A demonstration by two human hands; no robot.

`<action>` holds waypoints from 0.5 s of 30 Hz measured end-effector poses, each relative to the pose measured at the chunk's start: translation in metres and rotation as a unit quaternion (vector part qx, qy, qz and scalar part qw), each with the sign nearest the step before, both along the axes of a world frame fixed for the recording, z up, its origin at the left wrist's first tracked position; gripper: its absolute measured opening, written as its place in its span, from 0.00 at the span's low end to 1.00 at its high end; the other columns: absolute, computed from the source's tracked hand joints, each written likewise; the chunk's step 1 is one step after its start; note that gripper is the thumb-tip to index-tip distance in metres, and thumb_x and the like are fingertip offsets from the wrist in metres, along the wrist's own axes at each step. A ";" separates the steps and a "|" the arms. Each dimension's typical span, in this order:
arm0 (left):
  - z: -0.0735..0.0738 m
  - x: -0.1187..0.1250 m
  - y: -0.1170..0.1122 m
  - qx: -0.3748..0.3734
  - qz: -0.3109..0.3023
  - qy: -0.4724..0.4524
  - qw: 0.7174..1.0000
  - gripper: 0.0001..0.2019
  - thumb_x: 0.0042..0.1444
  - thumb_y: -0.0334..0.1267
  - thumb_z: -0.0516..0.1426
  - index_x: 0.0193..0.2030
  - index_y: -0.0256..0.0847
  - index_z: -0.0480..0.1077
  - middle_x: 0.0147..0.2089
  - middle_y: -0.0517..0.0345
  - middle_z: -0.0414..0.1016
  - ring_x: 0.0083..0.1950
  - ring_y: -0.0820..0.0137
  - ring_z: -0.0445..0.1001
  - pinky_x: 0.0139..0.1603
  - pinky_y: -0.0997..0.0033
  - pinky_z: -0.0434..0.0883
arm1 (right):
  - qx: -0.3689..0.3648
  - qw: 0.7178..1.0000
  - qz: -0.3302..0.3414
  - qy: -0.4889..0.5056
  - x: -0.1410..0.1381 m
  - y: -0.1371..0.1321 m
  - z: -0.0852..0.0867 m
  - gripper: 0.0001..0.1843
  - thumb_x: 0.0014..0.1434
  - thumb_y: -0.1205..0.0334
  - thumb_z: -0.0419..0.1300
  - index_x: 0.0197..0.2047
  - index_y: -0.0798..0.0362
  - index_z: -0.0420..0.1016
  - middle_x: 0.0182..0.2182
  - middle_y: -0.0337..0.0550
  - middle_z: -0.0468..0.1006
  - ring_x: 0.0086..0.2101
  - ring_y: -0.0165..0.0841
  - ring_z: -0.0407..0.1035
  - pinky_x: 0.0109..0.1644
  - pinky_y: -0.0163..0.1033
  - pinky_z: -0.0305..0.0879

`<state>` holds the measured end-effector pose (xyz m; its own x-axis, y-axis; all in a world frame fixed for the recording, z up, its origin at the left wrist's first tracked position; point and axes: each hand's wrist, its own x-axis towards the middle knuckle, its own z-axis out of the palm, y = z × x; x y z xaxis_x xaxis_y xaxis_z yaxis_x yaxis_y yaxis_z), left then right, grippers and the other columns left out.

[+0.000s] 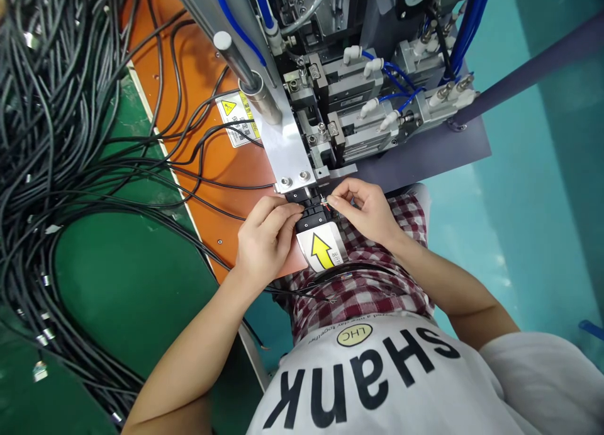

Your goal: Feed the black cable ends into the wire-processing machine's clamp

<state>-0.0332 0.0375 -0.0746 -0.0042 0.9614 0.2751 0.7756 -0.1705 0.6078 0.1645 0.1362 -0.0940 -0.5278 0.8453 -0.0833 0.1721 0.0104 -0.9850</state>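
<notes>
My left hand (267, 232) is closed in a pinch on a black cable (309, 206) at the machine's front. Just to the right, my right hand (362, 209) pinches the thin stripped wires (325, 201) at that cable's end; a bit of red and white shows by the fingertips. Both hands rest over a black slotted fixture (311, 218) below a metal plate (295, 152). A white label with a yellow arrow (321, 251) sits in front of the fixture. More black cables (349, 270) lie across the checked cloth on the lap.
A large heap of black cables (42, 76) covers the green mat (127, 271) on the left. Several strands cross the orange board (207, 208). Pneumatic cylinders (358, 107) with blue hoses stand behind my right hand. An upright metal post (255, 82) rises from the plate.
</notes>
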 end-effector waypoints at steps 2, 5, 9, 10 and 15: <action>0.000 0.000 0.000 -0.005 0.002 -0.002 1.000 0.09 0.63 0.29 0.57 0.48 0.42 0.74 0.45 0.54 0.74 0.50 0.67 0.75 0.54 0.66 0.75 | 0.002 1.000 0.000 -0.001 0.000 0.000 0.001 0.11 0.63 0.58 0.62 0.31 0.53 0.72 0.27 0.39 0.75 0.29 0.30 0.67 0.35 0.38 0.63; -0.001 0.000 0.000 -0.011 0.007 0.001 1.000 0.08 0.64 0.30 0.57 0.47 0.42 0.74 0.45 0.55 0.74 0.50 0.67 0.76 0.54 0.66 0.74 | 0.006 1.000 -0.003 -0.002 0.000 0.000 0.001 0.10 0.63 0.59 0.63 0.30 0.53 0.72 0.27 0.38 0.75 0.28 0.30 0.66 0.35 0.37 0.62; 0.000 0.001 0.000 -0.018 0.013 0.007 1.000 0.07 0.65 0.31 0.57 0.47 0.42 0.74 0.45 0.54 0.74 0.49 0.67 0.76 0.54 0.65 0.75 | 0.013 1.000 -0.004 -0.007 -0.001 0.001 0.001 0.10 0.63 0.60 0.63 0.30 0.53 0.72 0.27 0.38 0.74 0.28 0.29 0.66 0.34 0.37 0.62; 0.000 0.001 0.000 -0.020 0.014 0.008 1.000 0.07 0.65 0.32 0.56 0.47 0.42 0.74 0.45 0.54 0.74 0.49 0.67 0.76 0.54 0.65 0.75 | 0.013 1.000 -0.003 -0.008 -0.001 0.001 0.001 0.10 0.63 0.60 0.63 0.30 0.53 0.72 0.27 0.38 0.74 0.28 0.29 0.66 0.34 0.37 0.62; 0.001 0.002 0.001 -0.015 0.013 0.005 1.000 0.07 0.65 0.32 0.56 0.46 0.42 0.74 0.44 0.54 0.74 0.48 0.67 0.76 0.53 0.65 0.75 | 0.012 1.000 -0.001 -0.010 0.000 0.000 0.001 0.09 0.63 0.61 0.62 0.30 0.53 0.72 0.27 0.38 0.74 0.29 0.30 0.66 0.35 0.37 0.63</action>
<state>-0.0313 0.0381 -0.0739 -0.0257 0.9689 0.2460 0.7858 -0.1325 0.6041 0.1647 0.1366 -0.0932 -0.5246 0.8482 -0.0730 0.1910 0.0337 -0.9810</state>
